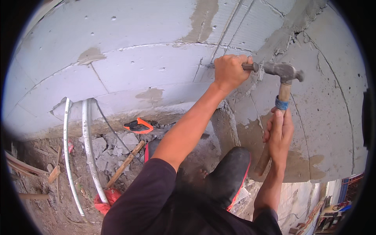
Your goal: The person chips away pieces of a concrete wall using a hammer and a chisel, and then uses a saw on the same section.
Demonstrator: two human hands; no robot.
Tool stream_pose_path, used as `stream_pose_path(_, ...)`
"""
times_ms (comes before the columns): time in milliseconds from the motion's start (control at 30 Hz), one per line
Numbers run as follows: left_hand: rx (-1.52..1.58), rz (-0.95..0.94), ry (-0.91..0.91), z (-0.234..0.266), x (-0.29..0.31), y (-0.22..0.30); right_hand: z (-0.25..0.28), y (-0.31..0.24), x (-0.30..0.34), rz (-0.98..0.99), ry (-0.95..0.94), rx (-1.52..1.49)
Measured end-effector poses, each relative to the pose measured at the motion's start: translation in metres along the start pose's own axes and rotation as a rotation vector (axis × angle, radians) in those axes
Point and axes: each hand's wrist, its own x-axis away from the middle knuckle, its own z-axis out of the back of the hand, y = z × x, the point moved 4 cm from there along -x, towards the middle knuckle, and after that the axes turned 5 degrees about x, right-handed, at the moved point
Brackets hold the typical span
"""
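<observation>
One dark, rod-shaped metal chisel (249, 67) clenched in left hand (230, 71), blunt end rightward of grip, near pale-grey block wall (156, 64); one wooden-handled, blue-taped, grey-headed hammer (284, 92) grasped in right hand (279, 133), head above grip.

i am wearing the left fisheye on my head. it is looking down at my hands (232, 70) and the wall (156, 62) from nearby.
</observation>
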Motion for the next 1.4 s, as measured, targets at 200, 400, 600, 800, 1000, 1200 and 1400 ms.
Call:
stream_pose_path(200,-0.013,0.028,-0.017,-0.006,0.003,0.004,0.003,0.000,-0.006,0.071,0.169,-0.083)
stream_pose_path(400,-0.024,0.080,-0.043,-0.007,0.003,0.000,0.020,-0.014,-0.008,0.043,0.240,-0.305)
stream_pose_path(600,-0.014,0.059,-0.017,-0.006,-0.001,-0.001,0.009,0.004,-0.023,-0.098,-0.217,0.025)
stream_pose_path(800,-0.037,0.094,-0.060,-0.011,0.000,0.003,0.007,-0.007,-0.018,0.039,0.230,-0.315)
stream_pose_path(1000,-0.042,0.202,-0.098,-0.010,-0.003,-0.004,0.027,-0.006,-0.021,0.007,0.209,-0.327)
stream_pose_path(1200,-0.075,0.175,-0.085,-0.009,-0.003,-0.003,0.009,0.005,-0.033,-0.042,-0.133,-0.064)
stream_pose_path(1400,-0.080,0.165,-0.069,-0.014,-0.001,0.000,0.011,0.010,-0.027,0.171,0.276,-0.346)
